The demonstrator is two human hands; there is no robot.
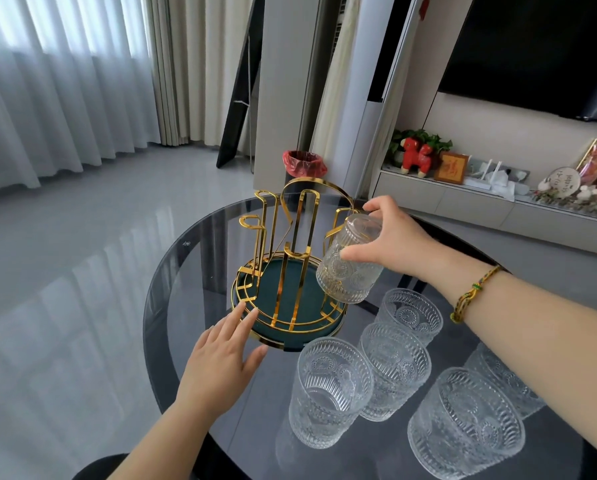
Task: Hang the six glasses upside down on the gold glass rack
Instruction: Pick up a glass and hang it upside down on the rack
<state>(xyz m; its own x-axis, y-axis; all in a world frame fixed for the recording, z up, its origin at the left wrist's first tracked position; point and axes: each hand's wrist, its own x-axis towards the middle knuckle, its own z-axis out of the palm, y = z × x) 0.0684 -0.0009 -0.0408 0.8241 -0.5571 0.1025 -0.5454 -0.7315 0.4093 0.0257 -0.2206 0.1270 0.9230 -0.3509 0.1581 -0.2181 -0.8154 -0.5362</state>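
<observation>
At frame centre the right hand [392,237] is gripping 1 inverted glass [350,259] at a prong of the gold rack [290,261], whose base the left hand [221,362], open-fingered, is steadying, though a misaligned rim risks slipping off.

Rack [290,268] sits mid-table [172,306]. Left hand [221,362] touches rack's near-left base rim. Right hand [394,237] holds inverted glass [350,261] at rack's right side, over a prong. Five upright glasses [331,389] clustered on table right of and nearer than rack.
</observation>
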